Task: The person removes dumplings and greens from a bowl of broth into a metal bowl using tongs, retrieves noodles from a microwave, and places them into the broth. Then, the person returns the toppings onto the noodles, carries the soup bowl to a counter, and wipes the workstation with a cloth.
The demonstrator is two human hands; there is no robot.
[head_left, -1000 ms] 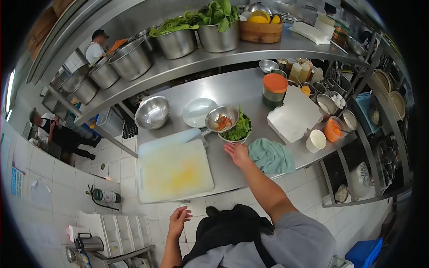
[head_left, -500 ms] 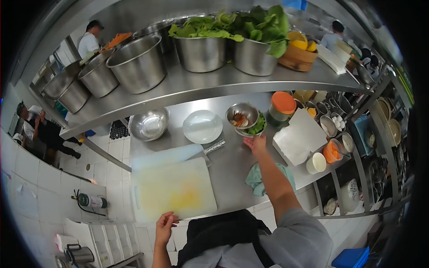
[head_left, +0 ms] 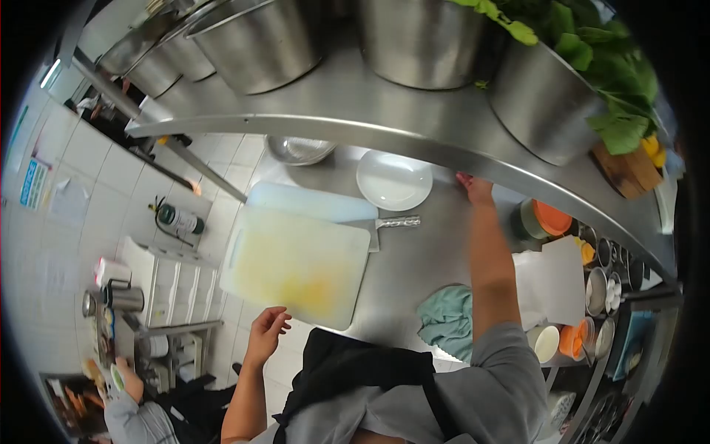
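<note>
My right hand [head_left: 475, 187] reaches to the far side of the steel table, partly under the shelf edge; its fingertips show, but whatever they touch is hidden. Left of it lies a white plate [head_left: 394, 180]. My left hand [head_left: 269, 330] hangs at the table's front edge, fingers apart and slightly curled, holding nothing, near the white cutting board [head_left: 296, 266] with yellow stains. A cleaver [head_left: 398, 221] rests beside a bluish board [head_left: 307, 202]. The green cloth [head_left: 447, 322] lies crumpled by my right forearm.
Steel pots [head_left: 255, 44] and leafy greens [head_left: 621, 96] fill the shelf [head_left: 370, 111] above. An orange-lidded container [head_left: 551, 218], a white box [head_left: 555, 281] and a cup [head_left: 546, 343] stand right. A co-worker [head_left: 170, 403] is at lower left; a steel bowl [head_left: 299, 149] is behind the boards.
My right hand has moved farther back beneath the shelf. The small steel bowl and the bowl of greens beside it are out of sight. The view has shifted, and a co-worker appears at lower left.
</note>
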